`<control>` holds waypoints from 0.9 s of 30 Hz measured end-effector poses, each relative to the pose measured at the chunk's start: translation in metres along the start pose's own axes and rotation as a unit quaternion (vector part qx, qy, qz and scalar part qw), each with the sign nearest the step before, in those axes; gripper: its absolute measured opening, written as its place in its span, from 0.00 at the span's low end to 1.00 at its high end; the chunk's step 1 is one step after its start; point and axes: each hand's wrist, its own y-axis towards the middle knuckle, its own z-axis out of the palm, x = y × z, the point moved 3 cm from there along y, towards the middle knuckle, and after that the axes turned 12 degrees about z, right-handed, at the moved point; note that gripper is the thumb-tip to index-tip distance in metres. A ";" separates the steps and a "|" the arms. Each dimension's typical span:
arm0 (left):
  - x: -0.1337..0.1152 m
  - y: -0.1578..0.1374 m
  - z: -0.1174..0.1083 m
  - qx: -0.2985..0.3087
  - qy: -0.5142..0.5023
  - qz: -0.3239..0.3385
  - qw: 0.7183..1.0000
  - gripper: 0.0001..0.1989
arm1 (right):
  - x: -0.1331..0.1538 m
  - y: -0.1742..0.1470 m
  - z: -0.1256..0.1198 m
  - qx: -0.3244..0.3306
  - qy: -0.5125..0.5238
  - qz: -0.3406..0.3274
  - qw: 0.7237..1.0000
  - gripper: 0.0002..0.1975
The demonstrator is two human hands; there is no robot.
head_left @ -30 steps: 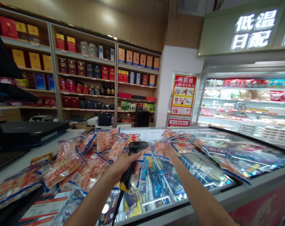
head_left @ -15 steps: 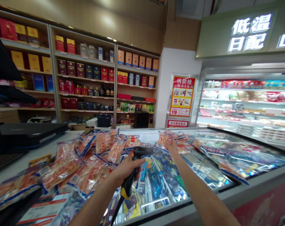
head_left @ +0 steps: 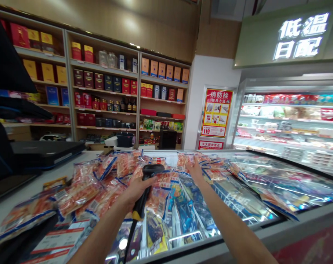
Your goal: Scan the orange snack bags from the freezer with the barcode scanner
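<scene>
landmark for all positions is the glass-topped chest freezer point(head_left: 306, 214). the left hand point(head_left: 136, 190) is clenched around the handle of a black-and-yellow barcode scanner point(head_left: 153, 169), held over the freezer's left part; its black cable point(head_left: 130, 236) trails toward the freezer's near edge. the right hand point(head_left: 194, 170) is extended to the freezer's far side, touching a clear, blue-edged packet of orange-pink food point(head_left: 185, 161); whether the fingers grasp it cannot be told. a heap of like packets point(head_left: 82, 196) covers the freezer's left end and reaches the white table point(head_left: 28, 189) beside it. another group of packets point(head_left: 214, 174) lies just right of the right hand, atop the freezer. blue bags point(head_left: 184, 216) show beneath the freezer's glass. shelves of boxed goods point(head_left: 105, 82) stand behind the freezer.
</scene>
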 end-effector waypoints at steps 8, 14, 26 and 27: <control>-0.005 -0.019 -0.056 -0.065 0.028 0.013 0.997 0.18 | -0.001 -0.011 0.077 0.001 -0.124 -0.049 0.991 0.32; -0.012 -0.036 -0.083 -0.143 0.051 -0.015 0.988 0.17 | 0.006 -0.014 0.123 0.025 -0.284 -0.137 0.949 0.26; -0.014 -0.035 -0.083 -0.129 0.037 -0.024 0.991 0.17 | 0.014 -0.024 0.150 0.041 -0.419 -0.097 0.902 0.24; -0.015 -0.033 -0.077 -0.118 0.029 -0.022 0.992 0.16 | 0.014 -0.020 0.143 0.038 -0.407 -0.098 0.907 0.25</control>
